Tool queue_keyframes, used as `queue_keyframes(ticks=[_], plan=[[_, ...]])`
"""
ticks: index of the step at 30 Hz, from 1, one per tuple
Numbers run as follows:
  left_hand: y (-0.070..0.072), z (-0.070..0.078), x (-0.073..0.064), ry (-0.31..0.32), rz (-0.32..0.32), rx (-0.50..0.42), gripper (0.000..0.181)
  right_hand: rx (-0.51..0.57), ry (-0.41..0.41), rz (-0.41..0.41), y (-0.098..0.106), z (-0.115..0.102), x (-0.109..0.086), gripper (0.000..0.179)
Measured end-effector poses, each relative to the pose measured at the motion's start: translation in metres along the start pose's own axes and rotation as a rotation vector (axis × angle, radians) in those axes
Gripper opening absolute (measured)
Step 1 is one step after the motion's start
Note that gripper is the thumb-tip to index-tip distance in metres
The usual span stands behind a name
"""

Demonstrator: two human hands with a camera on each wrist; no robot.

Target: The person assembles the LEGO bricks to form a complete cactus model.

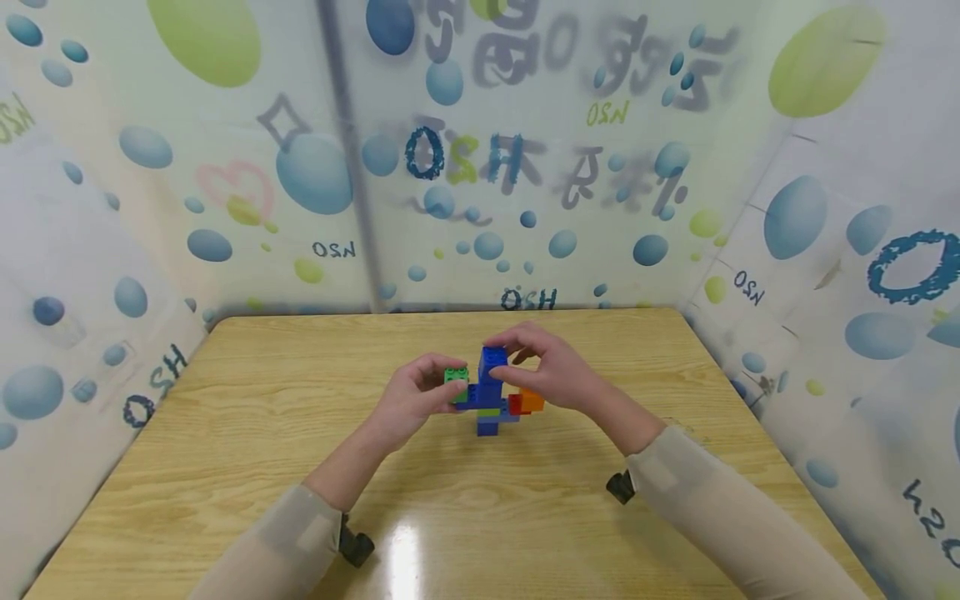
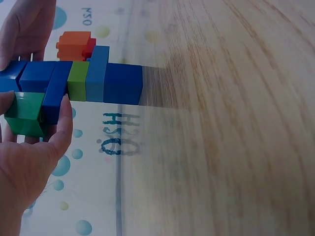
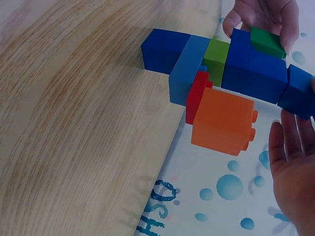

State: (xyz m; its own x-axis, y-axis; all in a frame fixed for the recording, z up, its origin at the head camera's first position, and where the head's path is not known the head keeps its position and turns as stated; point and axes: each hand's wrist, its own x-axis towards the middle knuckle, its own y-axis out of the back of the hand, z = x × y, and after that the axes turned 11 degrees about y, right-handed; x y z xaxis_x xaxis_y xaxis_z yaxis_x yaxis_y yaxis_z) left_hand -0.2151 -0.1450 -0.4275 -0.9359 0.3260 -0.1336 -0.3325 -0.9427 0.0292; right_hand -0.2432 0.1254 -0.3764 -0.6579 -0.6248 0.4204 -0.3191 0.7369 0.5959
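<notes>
A stacked tower of toy building bricks stands on the wooden table. Its base is a dark blue brick (image 2: 124,83), then a lighter blue brick (image 3: 184,71), a lime green brick (image 2: 78,81) and more dark blue bricks. At the tower's left, my left hand (image 1: 408,400) grips the green brick (image 1: 456,385), its fingertips also against the long blue brick (image 3: 236,61) beneath. My right hand (image 1: 551,367) pinches the topmost blue brick (image 3: 298,91), which sits slightly tilted with a thin gap below. Off the right side stick a red brick (image 3: 198,98) and an orange brick (image 3: 221,120).
The wooden table (image 1: 480,517) runs back to a patterned curtain (image 1: 480,250) behind and at both sides. Small black devices, one by the left wrist (image 1: 356,546) and one by the right (image 1: 621,486), hang under the sleeves.
</notes>
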Motion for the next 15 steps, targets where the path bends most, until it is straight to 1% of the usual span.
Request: queue_keyframes(ticks=[9,15], plan=[[-0.0007,0.0005,-0.0003,-0.001,-0.003,-0.01,0.036,0.027,-0.066,0.023,-0.0057,-0.0025,0.0031,0.032],[-0.0013,0.0002,-0.0003,-0.002,0.002,-0.015,0.035,0.048,-0.075,0.044,-0.0094,0.0011,0.0024,0.031]])
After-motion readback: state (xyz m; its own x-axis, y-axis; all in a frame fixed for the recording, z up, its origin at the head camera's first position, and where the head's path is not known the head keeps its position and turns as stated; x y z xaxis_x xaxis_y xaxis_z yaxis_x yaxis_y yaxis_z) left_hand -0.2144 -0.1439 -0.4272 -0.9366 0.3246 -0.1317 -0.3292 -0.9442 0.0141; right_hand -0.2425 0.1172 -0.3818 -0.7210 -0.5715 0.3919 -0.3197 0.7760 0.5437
